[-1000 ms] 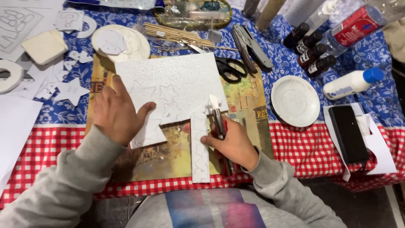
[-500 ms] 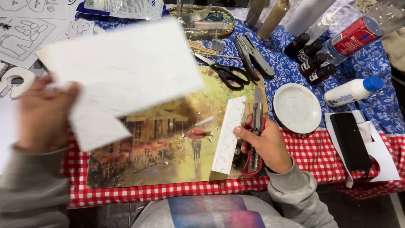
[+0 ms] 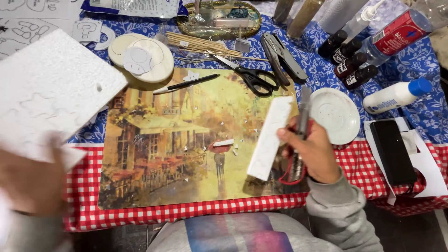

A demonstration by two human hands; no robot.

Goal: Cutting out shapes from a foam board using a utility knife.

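Head view, left hand: the left hand [image 3: 28,182] is blurred at the lower left edge; it seems closed on the near edge of a big white foam sheet [image 3: 51,93], which it holds above the left part of the bench, tilted.
Head view, right hand: the right hand [image 3: 312,151] is closed around a craft knife [image 3: 301,135] with a grey metal body, and the fingertips also press a narrow white foam strip [image 3: 270,137].
Foam strip: it stands tilted over the right part of a picture mat [image 3: 186,140], its lower end near the mat; I cannot tell if it touches.
Mat: it lies flat on the bench, on a cloth [image 3: 373,163] with red checks near and blue flowers far; small white crumbs lie on it.
Around: black scissors [image 3: 254,79], a black pen [image 3: 186,84], a small white plate [image 3: 336,114], a white glue bottle [image 3: 396,95] with a blue cap, and a dark phone [image 3: 392,151] on paper.
Handling, my judgement: the foam looks very light, stiff but brittle, and easy to dent; best to take the sheet at its edges with a soft flat grip, the strip by its long sides.
Risk, my judgement: the knife blade is close to the fingers.
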